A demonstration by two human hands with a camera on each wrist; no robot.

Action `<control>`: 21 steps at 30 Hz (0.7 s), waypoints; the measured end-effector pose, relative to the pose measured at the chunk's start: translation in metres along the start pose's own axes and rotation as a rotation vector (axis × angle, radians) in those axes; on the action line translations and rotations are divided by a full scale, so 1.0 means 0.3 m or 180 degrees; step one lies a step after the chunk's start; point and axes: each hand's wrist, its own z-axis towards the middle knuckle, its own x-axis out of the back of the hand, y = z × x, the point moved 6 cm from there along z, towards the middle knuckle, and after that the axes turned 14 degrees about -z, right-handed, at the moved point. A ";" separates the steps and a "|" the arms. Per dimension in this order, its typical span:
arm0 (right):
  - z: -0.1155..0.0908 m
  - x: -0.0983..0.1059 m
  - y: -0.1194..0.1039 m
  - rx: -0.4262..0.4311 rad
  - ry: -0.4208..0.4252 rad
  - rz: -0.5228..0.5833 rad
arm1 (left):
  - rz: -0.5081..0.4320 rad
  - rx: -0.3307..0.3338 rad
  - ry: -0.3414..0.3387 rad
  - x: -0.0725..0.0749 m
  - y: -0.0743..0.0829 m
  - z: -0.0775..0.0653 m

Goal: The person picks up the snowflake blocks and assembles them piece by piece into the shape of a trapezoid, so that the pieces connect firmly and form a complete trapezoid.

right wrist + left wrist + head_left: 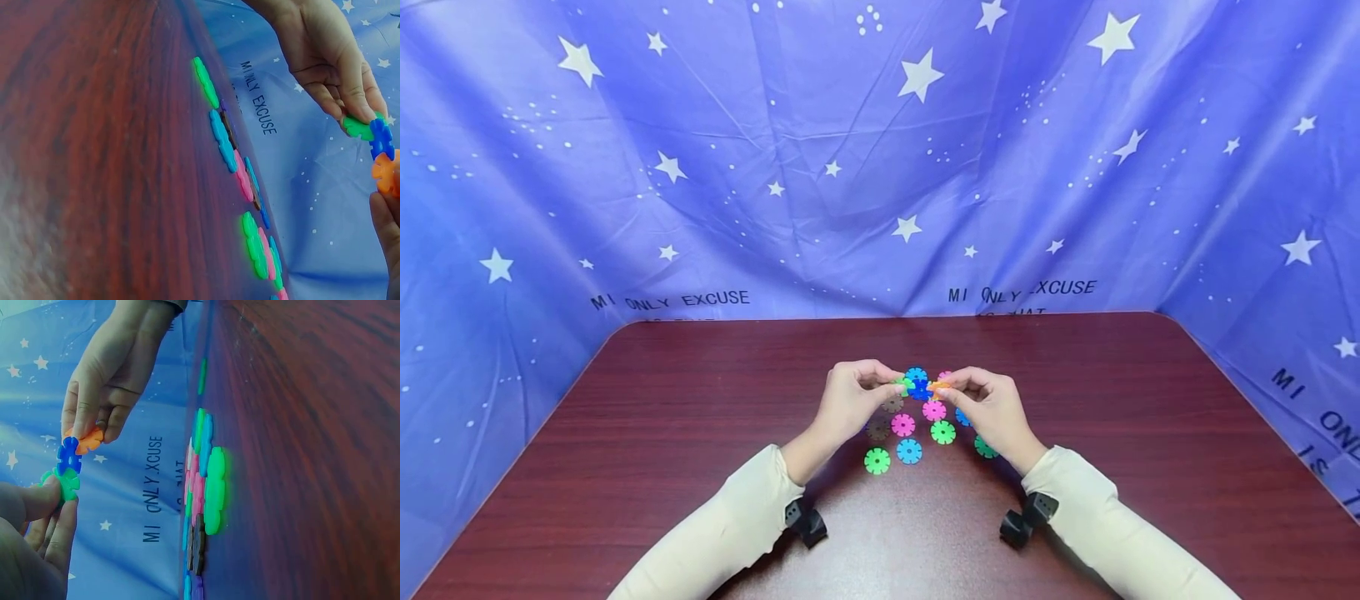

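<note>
Blue curtains (820,108) printed with white stars and black lettering hang behind and on both sides of a dark red-brown table (895,533) with a glossy grain. Raised above it, two hands hold a short chain of three notched discs. The left hand (850,396) pinches the green disc (70,482) between thumb and fingers, the gap between them narrow. The right hand (996,408) pinches the orange disc (90,441) in the same way. Between these sits the blue disc (70,456), turned at an angle and touching both at its edges; how deep the notches mesh is too small to tell.

Loose discs lie flat, straight on the table, below and around the hands. Nearest the person are a light green disc (877,461) and, just beside it, a light blue disc (909,452). Behind these lie a pink disc (903,425) and a brown disc (877,429), side by side, with another pink one and a bright green one to their right. A teal disc (987,447) is partly hidden by the right hand. Both arms wear pale sleeves (707,533), with a black device (805,523) at each wrist.
</note>
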 end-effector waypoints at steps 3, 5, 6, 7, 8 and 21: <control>0.003 -0.004 -0.002 -0.0017 -0.0040 -0.0007 | -0.0007 0.0062 0.0000 0.007 -0.004 0.001; 0.007 -0.008 -0.001 -0.0075 -0.0092 -0.0024 | -0.0029 0.0142 -0.0002 0.011 -0.011 0.003; 0.008 -0.010 0.002 -0.0106 -0.0125 -0.0022 | -0.0037 0.0170 -0.0005 0.013 -0.013 0.002; 0.009 -0.012 0.004 -0.0130 -0.0167 -0.0010 | -0.0046 0.0197 -0.0004 0.014 -0.017 0.003; 0.010 -0.014 0.007 -0.0151 -0.0202 0.0006 | -0.0065 0.0221 0.0002 0.015 -0.021 0.003; 0.003 -0.034 0.002 -0.0251 -0.0309 0.0067 | -0.0518 0.0490 0.0051 -0.033 -0.056 -0.010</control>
